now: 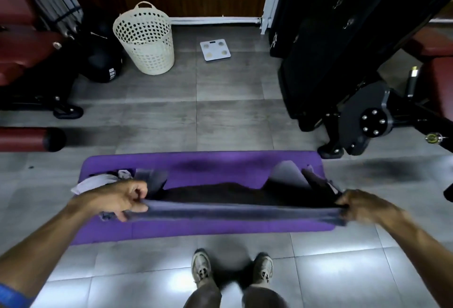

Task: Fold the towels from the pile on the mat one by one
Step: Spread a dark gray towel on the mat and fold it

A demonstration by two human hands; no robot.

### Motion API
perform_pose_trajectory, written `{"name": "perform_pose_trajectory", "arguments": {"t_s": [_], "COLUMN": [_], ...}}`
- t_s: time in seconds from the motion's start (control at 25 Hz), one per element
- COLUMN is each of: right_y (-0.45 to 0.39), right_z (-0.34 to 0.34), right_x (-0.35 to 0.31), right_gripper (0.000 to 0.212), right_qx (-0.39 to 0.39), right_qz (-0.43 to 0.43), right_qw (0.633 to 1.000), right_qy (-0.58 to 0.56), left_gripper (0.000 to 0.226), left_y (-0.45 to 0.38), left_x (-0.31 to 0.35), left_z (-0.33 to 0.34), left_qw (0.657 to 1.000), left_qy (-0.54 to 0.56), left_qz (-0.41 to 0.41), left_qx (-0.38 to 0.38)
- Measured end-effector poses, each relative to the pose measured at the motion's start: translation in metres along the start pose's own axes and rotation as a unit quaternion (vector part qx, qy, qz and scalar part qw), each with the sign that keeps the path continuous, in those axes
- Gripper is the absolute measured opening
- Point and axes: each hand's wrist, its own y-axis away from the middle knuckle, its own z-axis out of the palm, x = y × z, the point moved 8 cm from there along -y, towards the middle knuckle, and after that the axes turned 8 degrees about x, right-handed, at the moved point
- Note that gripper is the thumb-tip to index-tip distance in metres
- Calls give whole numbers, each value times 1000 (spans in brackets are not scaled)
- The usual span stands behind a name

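From the head view, a grey-blue towel [232, 213] is held stretched taut above the near half of the purple mat [196, 163], one end pinched in the curled fingers of the left hand [120, 198], the other clamped in the right hand [360, 206], whose fingers are closed round the bunched cloth. Behind it a dark cloth [220, 193] is seen below the held edge; whether it is part of the same towel cannot be told. The pile [117, 179] is left at the mat's far left corner, and more cloth [291, 175] lies toward the far right corner. The spreading step looks to be in hand; next, the ends would likely be brought together for a first fold, corners matched.
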Motion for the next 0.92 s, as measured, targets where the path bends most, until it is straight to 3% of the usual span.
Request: {"name": "perform_pose_trajectory", "arguments": {"t_s": [0.08,0.2,0.32,0.44,0.6,0.68,0.76,0.92], "right_y": [2,-31,-128,-249,-385,-431,-479,-579], "right_z": [17,18,45,93,49,34,51,158], "right_x": [19,36,41,48,64,71,69,47], "right_gripper": [13,7,23,33,50,33,21,21], "right_qx": [-103,-128,-15,130,474,548,578,570], "right_qz": [4,18,45,141,85,45,4,-67], "right_qw": [992,970,961,896,839,799,780,809], "right_qy": [-72,-208,-273,-400,-252,-242,-241,-126], "left_gripper": [39,36,28,22,20,13,11,11], "left_y": [1,-13,-78,-189,-327,-359,-402,-511], "left_x": [-32,-47,-73,-83,-79,-72,-90,-184], "left_z": [16,19,24,13,-22,-42,-28,68], "left_qw": [994,993,987,977,896,849,830,856], "left_qy": [-37,44,123,46,-7,-33,-85,-146], "left_qz": [-39,-64,-101,-6,144,193,212,216], "left_qx": [-93,-91,11,209,419,491,509,447]}}
